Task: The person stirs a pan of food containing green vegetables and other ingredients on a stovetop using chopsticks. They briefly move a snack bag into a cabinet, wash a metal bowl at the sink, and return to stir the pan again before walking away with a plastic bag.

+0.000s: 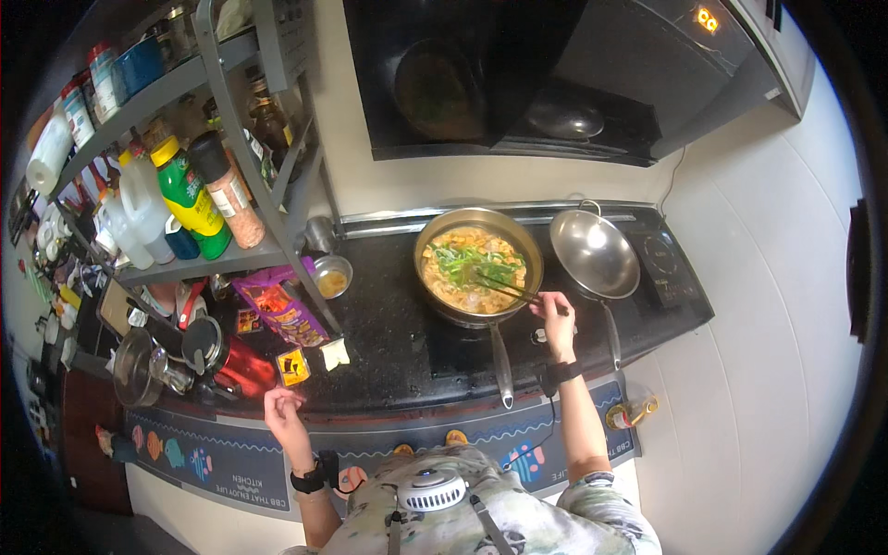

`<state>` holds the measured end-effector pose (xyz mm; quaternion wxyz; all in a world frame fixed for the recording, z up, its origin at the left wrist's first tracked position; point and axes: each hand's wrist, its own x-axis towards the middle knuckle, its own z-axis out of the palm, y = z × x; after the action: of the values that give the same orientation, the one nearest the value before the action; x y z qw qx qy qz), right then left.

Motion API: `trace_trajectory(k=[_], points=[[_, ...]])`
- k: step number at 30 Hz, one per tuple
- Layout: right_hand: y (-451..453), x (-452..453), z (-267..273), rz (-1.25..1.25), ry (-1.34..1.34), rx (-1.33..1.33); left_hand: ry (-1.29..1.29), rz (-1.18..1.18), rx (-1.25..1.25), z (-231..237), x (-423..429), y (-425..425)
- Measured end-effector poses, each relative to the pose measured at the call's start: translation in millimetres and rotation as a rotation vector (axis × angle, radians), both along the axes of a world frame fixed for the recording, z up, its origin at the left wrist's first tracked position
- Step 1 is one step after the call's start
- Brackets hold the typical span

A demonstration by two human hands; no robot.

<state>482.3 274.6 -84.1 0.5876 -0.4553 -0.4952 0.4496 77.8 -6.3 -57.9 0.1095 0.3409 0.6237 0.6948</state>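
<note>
My right hand [556, 325] holds a pair of dark chopsticks [512, 288], their tips in the food. That food, yellowish pieces in liquid topped with chopped green leaves [461, 263], fills a deep metal pan [424, 243] whose handle [504, 371] points toward me. My left hand [283, 409] hovers at the counter's front edge, fingers loosely curled, with nothing visible in it. Near it lie a yellow packet [293, 366] and a small pale wrapper [336, 354]. To the right of the pan rests an empty-looking steel wok [594, 253].
A grey metal shelf [201, 269] with bottles and a pink salt grinder [236, 208] stands at left. Under it are a small metal bowl [347, 267], a purple snack bag [288, 312] and a red canister [243, 371]. A dark range hood [485, 83] overhangs the back.
</note>
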Motion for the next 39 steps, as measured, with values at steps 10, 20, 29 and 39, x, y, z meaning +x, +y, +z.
trace_trajectory(k=[10,20,29,39], points=[[-13.5,32.6,13.6,-0.153,0.042,0.039,-0.019,0.035,0.005,-3.3,1.8,-11.4],[-3.2,46.7,30.4,-0.153,0.001,0.118,-0.01,0.003,-0.061,4.5,19.2,3.9],[-41.9,79.1,41.4,-0.106,-0.045,0.025,-0.062,0.021,-0.014,-0.5,31.2,17.6],[-89.2,104.2,19.0,-0.183,-0.072,0.043,-0.062,0.218,-0.153,-6.7,24.8,-17.8]])
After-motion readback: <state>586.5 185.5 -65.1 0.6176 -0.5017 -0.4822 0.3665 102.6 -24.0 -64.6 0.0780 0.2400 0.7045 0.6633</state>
